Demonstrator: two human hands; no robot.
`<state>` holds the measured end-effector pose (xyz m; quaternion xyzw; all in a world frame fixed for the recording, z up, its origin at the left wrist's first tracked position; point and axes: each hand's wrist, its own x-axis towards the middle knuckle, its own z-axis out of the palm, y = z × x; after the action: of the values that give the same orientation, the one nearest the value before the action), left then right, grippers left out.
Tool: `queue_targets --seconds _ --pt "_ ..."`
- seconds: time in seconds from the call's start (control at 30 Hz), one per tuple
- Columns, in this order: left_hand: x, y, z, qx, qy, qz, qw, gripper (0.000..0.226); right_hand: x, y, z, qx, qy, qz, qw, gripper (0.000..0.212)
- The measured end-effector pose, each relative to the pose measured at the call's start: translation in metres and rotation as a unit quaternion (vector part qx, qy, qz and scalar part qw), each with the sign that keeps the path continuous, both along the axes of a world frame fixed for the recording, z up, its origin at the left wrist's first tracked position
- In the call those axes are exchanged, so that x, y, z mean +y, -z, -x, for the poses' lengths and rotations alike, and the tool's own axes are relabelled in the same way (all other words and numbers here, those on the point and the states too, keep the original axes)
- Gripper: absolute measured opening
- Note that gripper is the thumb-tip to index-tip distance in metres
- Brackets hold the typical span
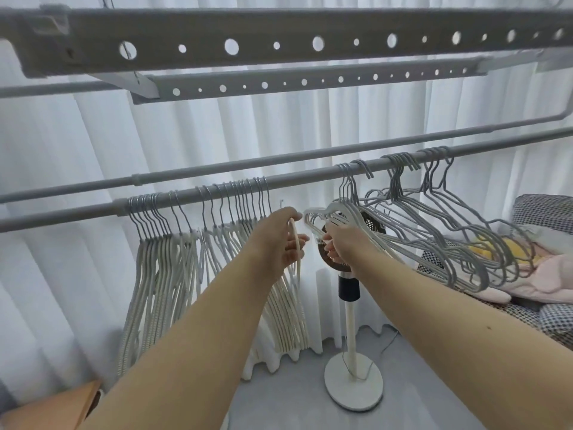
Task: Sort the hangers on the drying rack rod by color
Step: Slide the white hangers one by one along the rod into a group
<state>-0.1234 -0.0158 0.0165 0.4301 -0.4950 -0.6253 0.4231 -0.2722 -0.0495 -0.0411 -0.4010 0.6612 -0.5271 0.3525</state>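
A grey rod runs across the view, rising to the right. Several cream-white hangers hang bunched on its left half. Several grey hangers hang on its right half, swung out to the right. My left hand grips one cream hanger just below the rod, in the gap between the two groups; its hook is off the rod. My right hand holds the lower part of a pale hanger at the left end of the grey group.
A white standing fan with a round base stands on the floor behind my hands. A second rod and perforated rack bars run above. White curtains hang behind. Checked bedding and pink cloth lie at the right; a wooden edge is bottom left.
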Motion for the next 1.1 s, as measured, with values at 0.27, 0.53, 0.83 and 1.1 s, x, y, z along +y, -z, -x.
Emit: queue_targets --seconds 0.27,0.53,0.83,1.1 --pt "0.03 -0.035 -0.035 0.075 0.194 -0.047 0.977 0.044 0.011 -0.002 -0.011 -0.021 -0.045 0.078 0.996 0.06" --pt "-0.002 0.006 -0.025 -0.217 -0.12 0.255 0.935 0.03 0.016 -0.002 0.009 -0.167 0.173 0.118 0.964 0.05" --pt "-0.003 0.047 -0.006 -0.627 -0.062 0.298 0.717 0.046 0.031 0.004 0.025 0.006 0.365 0.08 0.928 0.064" --pt "-0.01 0.054 -0.011 -0.559 -0.068 0.317 0.763 0.022 0.038 0.022 0.032 0.076 0.418 0.044 0.904 0.067"
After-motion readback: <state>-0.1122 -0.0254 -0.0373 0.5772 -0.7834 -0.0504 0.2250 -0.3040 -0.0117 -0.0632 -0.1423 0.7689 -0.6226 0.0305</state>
